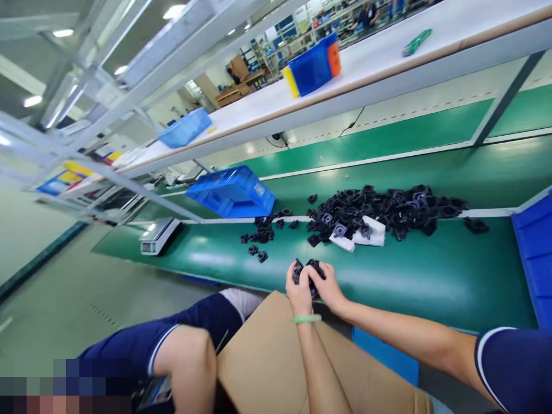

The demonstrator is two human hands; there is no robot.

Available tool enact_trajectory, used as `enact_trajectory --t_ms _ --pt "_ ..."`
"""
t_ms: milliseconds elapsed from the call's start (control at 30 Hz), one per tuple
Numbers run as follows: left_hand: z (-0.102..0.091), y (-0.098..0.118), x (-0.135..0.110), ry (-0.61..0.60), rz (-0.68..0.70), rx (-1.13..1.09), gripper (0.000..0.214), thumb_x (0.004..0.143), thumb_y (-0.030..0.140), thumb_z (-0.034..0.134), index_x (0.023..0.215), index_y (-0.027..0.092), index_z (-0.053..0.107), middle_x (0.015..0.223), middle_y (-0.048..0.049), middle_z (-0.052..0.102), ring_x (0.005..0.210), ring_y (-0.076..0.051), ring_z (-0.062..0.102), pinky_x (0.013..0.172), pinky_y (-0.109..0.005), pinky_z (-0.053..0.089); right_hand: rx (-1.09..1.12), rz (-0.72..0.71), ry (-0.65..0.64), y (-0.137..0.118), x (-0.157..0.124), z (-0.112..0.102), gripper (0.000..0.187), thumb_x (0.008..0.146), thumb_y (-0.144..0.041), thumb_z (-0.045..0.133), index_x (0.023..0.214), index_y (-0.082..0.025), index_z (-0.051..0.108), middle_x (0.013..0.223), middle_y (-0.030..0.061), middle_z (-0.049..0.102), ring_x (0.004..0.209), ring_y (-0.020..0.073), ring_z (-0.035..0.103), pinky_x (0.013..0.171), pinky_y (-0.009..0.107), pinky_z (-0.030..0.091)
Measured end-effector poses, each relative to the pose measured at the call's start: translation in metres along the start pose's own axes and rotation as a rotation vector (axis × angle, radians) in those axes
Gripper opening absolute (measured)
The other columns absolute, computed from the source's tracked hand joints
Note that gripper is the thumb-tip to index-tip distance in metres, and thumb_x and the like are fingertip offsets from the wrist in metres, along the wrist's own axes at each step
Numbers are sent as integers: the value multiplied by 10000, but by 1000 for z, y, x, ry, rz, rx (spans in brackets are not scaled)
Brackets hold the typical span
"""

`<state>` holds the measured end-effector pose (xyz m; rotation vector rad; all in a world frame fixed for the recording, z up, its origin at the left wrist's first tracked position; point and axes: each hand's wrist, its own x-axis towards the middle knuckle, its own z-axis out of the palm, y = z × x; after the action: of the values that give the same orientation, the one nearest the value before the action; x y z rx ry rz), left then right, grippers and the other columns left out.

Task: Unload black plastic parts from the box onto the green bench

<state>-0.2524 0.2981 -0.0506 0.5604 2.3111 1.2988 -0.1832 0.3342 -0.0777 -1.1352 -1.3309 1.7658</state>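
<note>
Close together at the near edge of the green work surface are my two hands. My left hand (299, 292), with a pale green bangle at the wrist, has its fingers closed around black plastic parts (297, 271). My right hand (330, 287) grips another black plastic part (317, 268) right beside it; its fingers partly hide the pieces, so their exact number is unclear. Beyond my hands lies a large heap of similar black parts (379, 207), with white pieces (370, 232) at its front. A smaller scatter of black parts (261, 233) lies to the left.
Below my hands is a cardboard box (267, 351). A co-worker's bent arm (190, 356) is at lower left. On the green surface (207, 244) stand a scale (158, 236) and a tilted blue bin (235, 192). Another blue bin (535, 253) borders the right; a shelf (254, 109) runs above.
</note>
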Motion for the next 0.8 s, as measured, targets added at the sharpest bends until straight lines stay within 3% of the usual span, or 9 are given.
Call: enact_trajectory --t_ms 133,233,333,433,500,567,633,700,800 --pt "143 58 75 -152 112 -35 468 828 422 522 1230 181 532 1267 -83 587 1164 -206 554 996 -265 430 -21 59 146 -20 122 -95 597 790 -692 453 1147 -221 542 1311 130 394 1076 255 525 646 306 557" --pt "231 85 114 -242 133 -36 489 848 441 524 1258 175 527 1319 -92 556 1223 -207 514 1036 -271 393 -87 69 221 -29 196 -157 611 805 -663 460 1215 -213 514 1389 146 336 1126 256 515 677 293 551" --pt "294 96 135 -327 131 -37 541 874 473 487 1333 187 464 1418 -100 465 1304 -214 442 1074 -299 363 -205 53 266 -31 249 -206 528 824 -556 516 1221 -208 539 1414 118 368 1266 259 416 936 320 466" --pt "320 98 130 -381 143 -41 619 866 471 503 1396 173 385 1484 -115 371 1366 -222 358 1114 -330 319 -341 51 242 -27 277 -244 515 848 -476 523 1267 -177 527 1388 118 445 1293 260 400 1067 350 336" --pt "309 92 109 -382 166 -44 661 842 459 545 1411 172 367 1485 -111 368 1377 -220 339 1134 -328 293 -432 49 189 -21 278 -268 528 868 -454 500 1303 -154 501 1367 127 479 1261 256 445 1069 355 330" --pt "273 75 75 -345 183 -40 673 812 459 585 1400 197 393 1475 -91 387 1385 -225 322 1156 -326 259 -525 38 116 -13 265 -290 529 875 -435 489 1323 -154 484 1367 122 487 1242 251 469 1057 348 346" --pt "217 44 29 -262 175 -1 651 767 467 637 1353 242 465 1485 -63 371 1418 -249 244 1189 -350 182 -620 24 29 -4 243 -312 521 866 -411 496 1325 -165 484 1371 116 486 1232 252 481 1050 348 358" --pt "151 1 -25 -84 137 182 585 746 506 637 1293 333 523 1503 -15 336 1441 -270 161 1198 -405 152 -717 16 -52 5 215 -331 492 845 -383 513 1289 -172 522 1361 125 494 1229 264 483 1056 361 354" --pt "60 -68 -111 162 -79 333 652 709 543 625 1325 391 472 1498 -12 341 1430 -306 185 1179 -463 214 -850 20 -150 20 168 -346 429 789 -350 543 1183 -191 602 1304 152 534 1201 293 503 1056 398 355"
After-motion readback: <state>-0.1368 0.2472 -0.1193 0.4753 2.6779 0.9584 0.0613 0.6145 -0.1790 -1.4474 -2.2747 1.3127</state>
